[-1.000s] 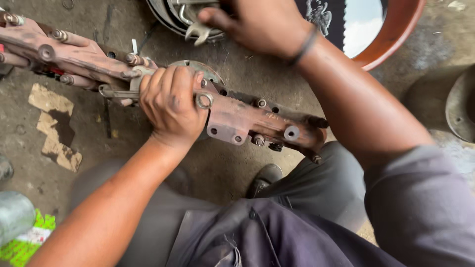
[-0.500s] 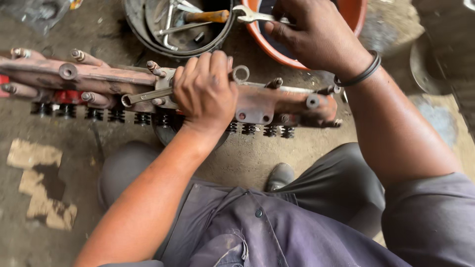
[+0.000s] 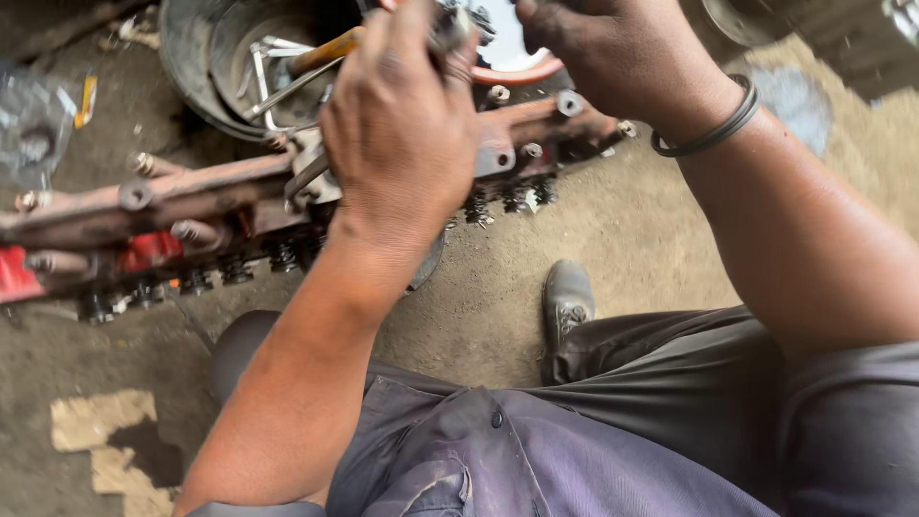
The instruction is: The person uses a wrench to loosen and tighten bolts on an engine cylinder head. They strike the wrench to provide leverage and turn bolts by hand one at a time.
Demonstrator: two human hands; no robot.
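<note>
Head view: tool bucket [image 3: 191,67] behind rusty engine part [image 3: 191,196]; shoe [image 3: 567,299] below

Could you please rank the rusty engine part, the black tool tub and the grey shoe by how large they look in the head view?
1. rusty engine part
2. black tool tub, partly cropped
3. grey shoe

Left hand [image 3: 402,124] raised, back facing camera, fingers curled tight in a grip, forearm running down-left toward lap. Right hand [image 3: 613,53] up top, greasy, knuckles bent, forearm angling down-right. Hands close together, not touching.
</note>
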